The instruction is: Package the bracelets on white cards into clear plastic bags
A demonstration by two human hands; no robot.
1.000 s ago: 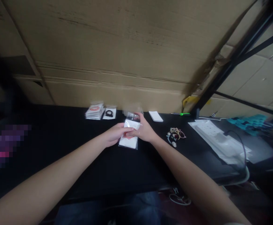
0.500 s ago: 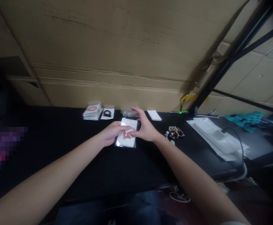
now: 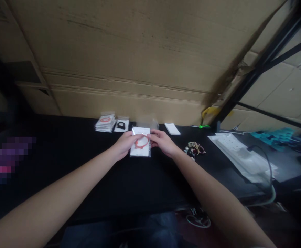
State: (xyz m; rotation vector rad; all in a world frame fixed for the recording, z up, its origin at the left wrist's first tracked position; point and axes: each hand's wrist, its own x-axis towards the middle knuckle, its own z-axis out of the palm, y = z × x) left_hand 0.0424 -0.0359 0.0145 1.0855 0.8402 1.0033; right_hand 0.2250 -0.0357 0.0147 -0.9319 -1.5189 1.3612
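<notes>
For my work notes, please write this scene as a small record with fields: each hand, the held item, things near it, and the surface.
Left hand: holds the card's left edge
Right hand: holds the card's right edge
Held item: white card with red cord, clear bag at its top
Near, left: stacked packets, black ring packet
Near, right: small white card, tangled bracelets
Surface: black table

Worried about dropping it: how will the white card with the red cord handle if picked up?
The white card looks thin and flat, so probably light, slightly bendy, and unlikely to roll. The red cord seems loose and may shift. The clear plastic bag could feel slippery.
</notes>
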